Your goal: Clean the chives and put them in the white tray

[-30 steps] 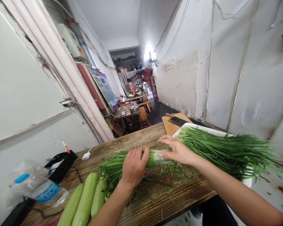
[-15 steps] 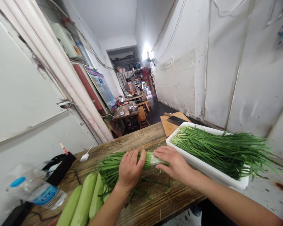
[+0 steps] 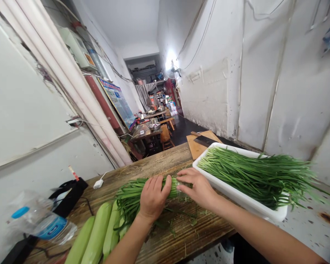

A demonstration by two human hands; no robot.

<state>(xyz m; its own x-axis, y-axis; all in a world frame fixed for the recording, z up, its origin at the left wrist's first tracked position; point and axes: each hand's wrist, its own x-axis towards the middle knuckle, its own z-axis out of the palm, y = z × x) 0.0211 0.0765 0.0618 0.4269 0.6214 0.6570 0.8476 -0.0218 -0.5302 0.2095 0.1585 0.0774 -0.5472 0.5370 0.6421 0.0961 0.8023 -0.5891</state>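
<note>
A bundle of green chives point(image 3: 132, 194) lies across the wooden table point(image 3: 165, 161), its cut ends wrapped in clear film. My left hand point(image 3: 153, 198) is closed round the bundle near its middle. My right hand point(image 3: 195, 187) grips the wrapped end just beside it, fingers curled on the film. To the right, a white tray point(image 3: 238, 193) holds a large heap of loose chives point(image 3: 261, 176). Loose chive scraps lie on the table under my hands.
Three pale green zucchini point(image 3: 97, 234) lie at the table's near left. A plastic water bottle point(image 3: 38, 223) and a black device with a cable point(image 3: 68, 190) sit further left. A cleaver on a cutting board point(image 3: 203, 141) lies behind the tray. A person works far down the corridor.
My right hand has slid left along the bundle, closer to my left hand, and the bundle no longer overlaps the tray. The view shifted slightly.
</note>
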